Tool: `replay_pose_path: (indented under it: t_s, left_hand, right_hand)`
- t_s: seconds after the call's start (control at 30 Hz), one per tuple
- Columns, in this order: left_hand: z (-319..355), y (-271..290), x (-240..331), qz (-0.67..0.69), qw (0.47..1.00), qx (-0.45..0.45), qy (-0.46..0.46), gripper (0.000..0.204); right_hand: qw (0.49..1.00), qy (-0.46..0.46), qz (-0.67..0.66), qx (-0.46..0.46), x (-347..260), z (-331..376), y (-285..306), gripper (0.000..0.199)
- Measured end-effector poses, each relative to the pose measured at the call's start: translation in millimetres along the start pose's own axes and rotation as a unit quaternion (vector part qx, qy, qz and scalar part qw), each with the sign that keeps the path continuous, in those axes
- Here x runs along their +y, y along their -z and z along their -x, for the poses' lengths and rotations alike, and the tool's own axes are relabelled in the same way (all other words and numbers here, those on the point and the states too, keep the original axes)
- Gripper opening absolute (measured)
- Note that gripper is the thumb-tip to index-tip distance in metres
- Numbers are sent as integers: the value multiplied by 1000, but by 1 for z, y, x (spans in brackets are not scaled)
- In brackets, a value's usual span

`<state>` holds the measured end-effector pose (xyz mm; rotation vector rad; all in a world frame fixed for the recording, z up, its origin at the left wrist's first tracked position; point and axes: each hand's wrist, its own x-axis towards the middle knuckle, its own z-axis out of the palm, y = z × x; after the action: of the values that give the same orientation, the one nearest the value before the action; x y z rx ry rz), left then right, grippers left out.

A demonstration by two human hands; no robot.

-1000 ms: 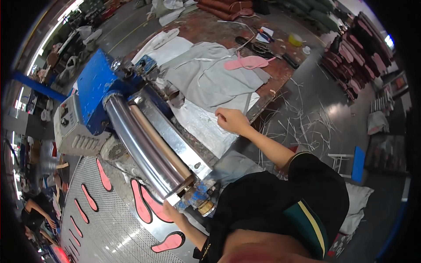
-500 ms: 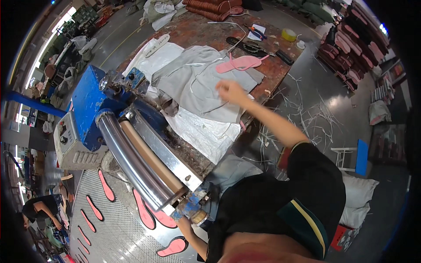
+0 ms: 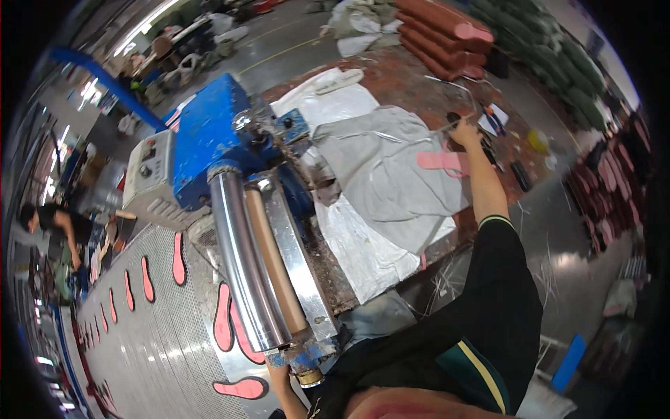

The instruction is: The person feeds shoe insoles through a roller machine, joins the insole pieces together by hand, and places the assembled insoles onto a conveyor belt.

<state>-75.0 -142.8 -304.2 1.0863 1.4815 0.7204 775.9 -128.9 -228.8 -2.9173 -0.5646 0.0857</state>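
Hands (image 3: 465, 133) are apart, the right by a pink sandal (image 3: 432, 161) (flat, thin-strapped).

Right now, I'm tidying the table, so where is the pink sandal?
The pink sandal lies right of centre in the head view, on the grey cloth, near the right hand.

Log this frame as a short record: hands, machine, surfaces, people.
left hand: partly hidden at the near end of the steel roller; grip unclear
right hand: extended over the table, past the pink sandal; grip unclear
machine: blue housing, steel roller beside a tan roller
table: grey cloth with the pink sandal on it
mesh surface: pink soles, dark-edged
people: one co-worker, far left
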Motion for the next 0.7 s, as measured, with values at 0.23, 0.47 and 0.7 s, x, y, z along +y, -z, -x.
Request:
replay_pose_path:
  t_s: [0.23,0.47,0.7]
  left_hand:
    - [-2,-15,33,-62,997,-29,-22,17]
    - [8,-35,82,-94,992,-65,45,31]
    - [8,-22,80,-94,986,-113,84,51]
  right_hand:
    - [987,146,-24,63,8,-40,21,50]
    - [962,238,47,-125,8,-43,13,63]
    - [894,438,20,-89,0,11,3,71]
